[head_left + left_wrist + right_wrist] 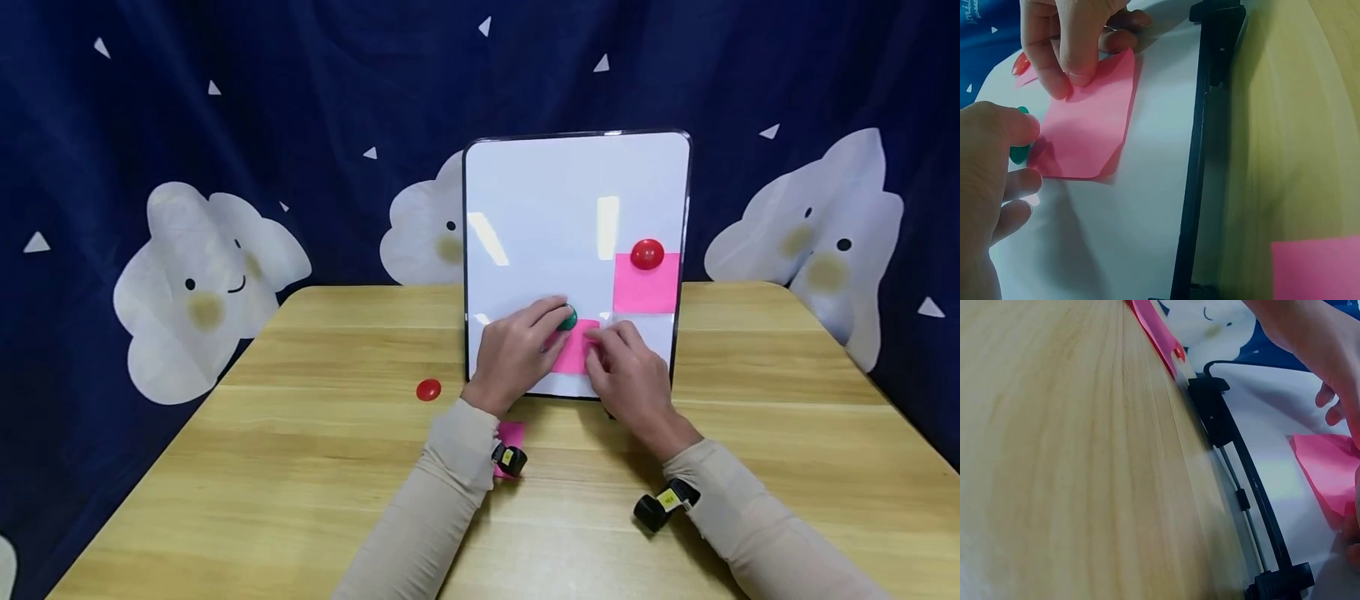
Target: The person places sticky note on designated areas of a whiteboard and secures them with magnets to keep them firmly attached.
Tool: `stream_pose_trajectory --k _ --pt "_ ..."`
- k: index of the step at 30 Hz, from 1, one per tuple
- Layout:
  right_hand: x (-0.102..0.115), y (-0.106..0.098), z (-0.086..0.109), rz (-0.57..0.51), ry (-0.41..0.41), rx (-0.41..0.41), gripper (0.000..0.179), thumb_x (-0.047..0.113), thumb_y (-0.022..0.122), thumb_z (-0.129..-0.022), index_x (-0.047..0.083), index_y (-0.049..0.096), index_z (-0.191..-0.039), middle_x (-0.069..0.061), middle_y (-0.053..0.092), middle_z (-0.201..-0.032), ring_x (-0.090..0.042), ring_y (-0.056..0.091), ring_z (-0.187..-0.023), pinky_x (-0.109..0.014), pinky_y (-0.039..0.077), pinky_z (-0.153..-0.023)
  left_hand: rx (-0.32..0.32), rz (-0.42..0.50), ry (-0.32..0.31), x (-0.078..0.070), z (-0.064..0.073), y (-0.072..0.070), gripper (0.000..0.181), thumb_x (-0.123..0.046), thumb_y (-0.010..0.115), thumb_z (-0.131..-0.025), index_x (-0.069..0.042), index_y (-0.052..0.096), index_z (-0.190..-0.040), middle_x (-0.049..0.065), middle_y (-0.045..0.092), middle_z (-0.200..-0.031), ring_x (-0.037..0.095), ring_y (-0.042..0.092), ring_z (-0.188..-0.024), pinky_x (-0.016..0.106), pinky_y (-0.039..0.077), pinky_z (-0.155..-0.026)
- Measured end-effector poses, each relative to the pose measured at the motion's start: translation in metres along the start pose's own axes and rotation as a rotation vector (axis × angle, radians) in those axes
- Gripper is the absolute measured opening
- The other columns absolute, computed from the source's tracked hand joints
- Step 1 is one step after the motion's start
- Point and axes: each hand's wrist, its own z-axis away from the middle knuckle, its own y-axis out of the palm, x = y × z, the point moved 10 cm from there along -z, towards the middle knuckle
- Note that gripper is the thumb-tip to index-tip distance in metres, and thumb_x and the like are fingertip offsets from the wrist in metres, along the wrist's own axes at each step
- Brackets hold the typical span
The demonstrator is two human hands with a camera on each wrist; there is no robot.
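Note:
A white board (pixel 536 208) with a dark frame stands upright on the table. Low on it lies a pink sticky note (pixel 573 354), its edges standing off the surface in the left wrist view. My left hand (pixel 517 350) pinches a round green magnet (pixel 572 317) at the note's upper left edge. With thumb and fingertips, my right hand (pixel 632 379) holds the note's right edge. Higher at the right, a red magnet (pixel 647 254) sits over the top of another pink note (pixel 645 287). In the right wrist view, my right hand (pixel 1354 547) is mostly cut off.
Left of the board, a red magnet (pixel 428 389) lies on the wooden table (pixel 300 467). Another pink note (pixel 510 435) lies partly hidden under my left wrist. Black clips and a stand (pixel 1210 412) run along the board's bottom edge. A dark blue cloud-patterned curtain (pixel 330 75) hangs behind.

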Motion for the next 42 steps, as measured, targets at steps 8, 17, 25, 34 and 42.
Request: stream_pose_trajectory --k 8,17,25,34,42 --pt "0.002 0.003 -0.002 -0.005 0.005 0.014 0.024 0.003 0.073 -0.085 0.001 0.072 -0.109 -0.011 0.056 -0.093 -0.018 0.055 -0.07 -0.033 0.05 -0.055 -0.01 -0.025 0.023 -0.001 0.002 0.002 0.031 -0.026 0.075 -0.091 -0.015 0.075 -0.12 -0.001 0.068 -0.126 0.012 0.069 -0.105 0.023 0.055 -0.08" --pt "0.002 0.002 -0.001 -0.005 0.001 0.005 0.025 0.003 0.074 -0.085 0.0 0.072 -0.11 -0.012 0.056 -0.093 -0.019 0.056 -0.069 -0.033 0.051 -0.055 0.006 -0.051 0.05 -0.005 0.001 0.007 0.031 -0.025 0.074 -0.091 -0.016 0.075 -0.121 0.0 0.067 -0.127 0.012 0.07 -0.102 0.021 0.055 -0.078" --pt "0.001 -0.001 -0.001 -0.002 0.024 0.01 0.026 0.002 0.073 -0.085 0.0 0.071 -0.112 -0.012 0.056 -0.095 -0.02 0.056 -0.071 -0.033 0.052 -0.056 0.005 -0.085 0.066 -0.009 0.0 0.008 0.031 -0.025 0.072 -0.093 -0.016 0.074 -0.123 0.0 0.066 -0.129 0.012 0.07 -0.102 0.021 0.055 -0.075" --pt "0.002 -0.002 -0.002 -0.005 0.022 0.002 0.026 0.002 0.072 -0.085 -0.001 0.071 -0.111 -0.013 0.057 -0.096 -0.021 0.057 -0.072 -0.034 0.053 -0.057 0.005 -0.112 0.07 -0.01 0.001 0.011 0.032 -0.026 0.069 -0.096 -0.015 0.072 -0.126 0.0 0.066 -0.13 0.011 0.068 -0.109 0.022 0.055 -0.081" --pt "0.0 -0.004 -0.001 -0.002 0.03 -0.014 0.025 0.001 0.072 -0.086 -0.001 0.072 -0.111 -0.014 0.057 -0.097 -0.021 0.058 -0.072 -0.035 0.052 -0.056 0.0 -0.075 0.064 -0.01 0.001 0.011 0.028 -0.026 0.07 -0.095 -0.015 0.074 -0.12 0.002 0.065 -0.129 0.012 0.069 -0.104 0.022 0.055 -0.077"
